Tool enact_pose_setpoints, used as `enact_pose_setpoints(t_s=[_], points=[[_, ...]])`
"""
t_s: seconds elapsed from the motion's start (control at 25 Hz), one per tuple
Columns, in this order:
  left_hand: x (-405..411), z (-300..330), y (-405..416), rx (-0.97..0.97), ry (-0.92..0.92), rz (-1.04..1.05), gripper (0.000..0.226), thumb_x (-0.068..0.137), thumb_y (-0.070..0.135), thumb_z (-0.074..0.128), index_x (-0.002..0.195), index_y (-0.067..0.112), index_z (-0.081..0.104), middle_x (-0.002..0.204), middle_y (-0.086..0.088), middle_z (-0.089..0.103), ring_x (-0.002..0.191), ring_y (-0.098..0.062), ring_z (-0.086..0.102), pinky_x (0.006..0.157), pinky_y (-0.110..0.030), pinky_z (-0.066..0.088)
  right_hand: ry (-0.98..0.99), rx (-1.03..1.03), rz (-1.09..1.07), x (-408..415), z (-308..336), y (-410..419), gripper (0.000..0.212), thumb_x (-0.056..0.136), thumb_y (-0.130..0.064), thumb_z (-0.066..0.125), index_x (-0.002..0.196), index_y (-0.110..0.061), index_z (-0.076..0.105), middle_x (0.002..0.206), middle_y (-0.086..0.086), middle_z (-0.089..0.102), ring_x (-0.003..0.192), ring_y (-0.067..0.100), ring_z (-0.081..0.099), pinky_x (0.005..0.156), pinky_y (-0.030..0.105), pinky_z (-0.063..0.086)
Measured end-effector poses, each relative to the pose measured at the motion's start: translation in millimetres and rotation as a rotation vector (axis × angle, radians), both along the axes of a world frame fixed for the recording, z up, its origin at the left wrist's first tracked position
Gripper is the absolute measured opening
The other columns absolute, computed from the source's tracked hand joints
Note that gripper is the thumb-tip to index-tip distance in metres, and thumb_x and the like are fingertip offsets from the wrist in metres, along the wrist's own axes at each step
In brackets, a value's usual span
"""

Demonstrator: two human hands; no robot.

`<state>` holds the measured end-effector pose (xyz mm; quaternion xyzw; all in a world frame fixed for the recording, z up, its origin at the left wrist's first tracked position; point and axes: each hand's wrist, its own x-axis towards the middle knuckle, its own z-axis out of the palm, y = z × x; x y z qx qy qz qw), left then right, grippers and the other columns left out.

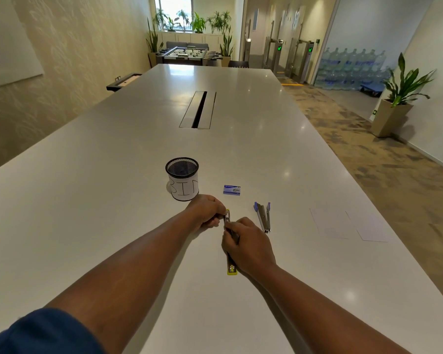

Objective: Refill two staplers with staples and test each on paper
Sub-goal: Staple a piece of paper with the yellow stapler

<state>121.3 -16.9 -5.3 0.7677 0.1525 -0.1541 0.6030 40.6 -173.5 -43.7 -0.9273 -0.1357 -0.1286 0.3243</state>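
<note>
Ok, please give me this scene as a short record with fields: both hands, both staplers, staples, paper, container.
left hand: grips far end of yellow stapler
right hand: grips its middle
yellow stapler: opened flat on table
blue stapler: open, untouched, right of hands
staple box: behind hands
paper sheets: far right
mesh cup: label "BIN"

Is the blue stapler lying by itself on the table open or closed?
Open. The blue stapler lies with its arms spread in a V, joined at the near end, untouched by either hand.

Mesh cup [182, 178] labelled "BIN" on white table [138, 154]; potted plant [400, 98] beyond, right.
</note>
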Motion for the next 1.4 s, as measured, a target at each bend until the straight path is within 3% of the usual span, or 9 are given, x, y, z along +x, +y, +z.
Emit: enact_pose_setpoints(t_s=[0.2, 0.4, 0.6, 0.8, 0.92, 1.08, 1.16, 1.24, 1.4], points=[[-2, -5, 1, -0.047, -0.033, -0.002, 0.005, 0.086, 0.002, 0.071, 0.089, -0.003, 0.07, 0.06, -0.012, 0.067, 0.038, -0.015, 0.049, 0.041, -0.02, 0.046, -0.001, -0.019, -0.018, 0, -2, 0, 0.034, 0.091, -0.043, 0.047, 0.107, -0.022, 0.069, 0.087, -0.006, 0.057, 0.072, 0.012, 0.059, 0.067, 0.037, 0.056], [-9, -7, 4, -0.065, -0.112, -0.074, 0.011, 0.084, 0.004, 0.075, 0.092, -0.002, 0.07, 0.062, -0.012, 0.067, 0.043, -0.014, 0.054, 0.049, -0.023, 0.051, 0.007, 0.036, -0.035, -2, -1, -1, 0.044, 0.09, -0.048, 0.051, 0.133, -0.039, 0.05, 0.088, -0.013, 0.059, 0.074, 0.007, 0.057, 0.064, 0.026, 0.05], [-22, -11, 4, -0.163, -0.178, -0.065, 0.02, 0.08, -0.002, 0.079, 0.099, -0.002, 0.071, 0.093, -0.024, 0.074, 0.089, -0.031, 0.076, 0.087, -0.039, 0.062, 0.128, 0.059, -0.068, -2, 2, -2, 0.088, 0.076, -0.071, 0.055, 0.152, -0.036, 0.027, 0.074, -0.014, 0.053, 0.069, 0.005, 0.056, 0.063, 0.026, 0.048], [-28, -12, -1, -0.209, -0.228, -0.045, 0.014, 0.082, -0.009, 0.073, 0.096, -0.005, 0.072, 0.091, -0.026, 0.071, 0.086, -0.03, 0.075, 0.083, -0.034, 0.062, 0.151, -0.042, -0.043, -3, 3, 0, 0.096, 0.072, -0.067, 0.053, 0.154, -0.035, 0.018, 0.069, -0.008, 0.057, 0.067, 0.009, 0.059, 0.061, 0.031, 0.052], [-28, -14, -3, -0.229, -0.222, -0.026, 0.014, 0.08, -0.007, 0.073, 0.093, -0.002, 0.073, 0.096, -0.028, 0.072, 0.093, -0.037, 0.074, 0.087, -0.041, 0.063, 0.171, -0.045, -0.042, -3, 3, 0, 0.091, 0.074, -0.054, 0.054, 0.155, -0.035, 0.017, 0.069, -0.007, 0.058, 0.063, 0.01, 0.059, 0.059, 0.031, 0.055], [-26, -19, -7, 0.278, -0.318, -0.075, 0.024, 0.086, 0.027, 0.075, 0.107, 0.017, 0.067, 0.099, -0.006, 0.072, 0.096, -0.026, 0.069, 0.086, -0.039, 0.056, 0.204, 0.069, -0.063, -2, 3, -1, 0.094, 0.071, -0.039, 0.061, 0.153, -0.039, 0.016, 0.063, -0.007, 0.058, 0.062, 0.011, 0.061, 0.064, 0.036, 0.059], [-27, -16, -7, 0.348, -0.319, -0.115, 0.032, 0.089, 0.037, 0.072, 0.116, 0.022, 0.063, 0.1, 0.0, 0.07, 0.097, -0.018, 0.067, 0.085, -0.034, 0.053, 0.198, 0.155, -0.052, -2, 2, -3, 0.093, 0.07, -0.037, 0.061, 0.152, -0.04, 0.017, 0.062, -0.008, 0.059, 0.061, 0.009, 0.061, 0.065, 0.036, 0.059], [-26, -16, -8, 0.247, -0.288, -0.125, 0.028, 0.09, 0.034, 0.073, 0.112, 0.019, 0.067, 0.1, 0.0, 0.072, 0.097, -0.017, 0.068, 0.087, -0.035, 0.056, 0.185, 0.216, -0.028, -3, 2, -4, 0.093, 0.07, -0.036, 0.06, 0.153, -0.037, 0.018, 0.068, -0.017, 0.061, 0.061, 0.004, 0.061, 0.063, 0.033, 0.059], [-31, -10, -8, -0.295, -0.148, -0.009, 0.024, 0.088, 0.003, 0.072, 0.111, 0.002, 0.064, 0.097, -0.018, 0.068, 0.089, -0.023, 0.069, 0.077, -0.03, 0.06, 0.157, 0.26, 0.004, -5, 2, -5, 0.089, 0.074, -0.032, 0.064, 0.152, -0.036, 0.022, 0.072, -0.015, 0.06, 0.06, 0.005, 0.057, 0.061, 0.025, 0.055]])
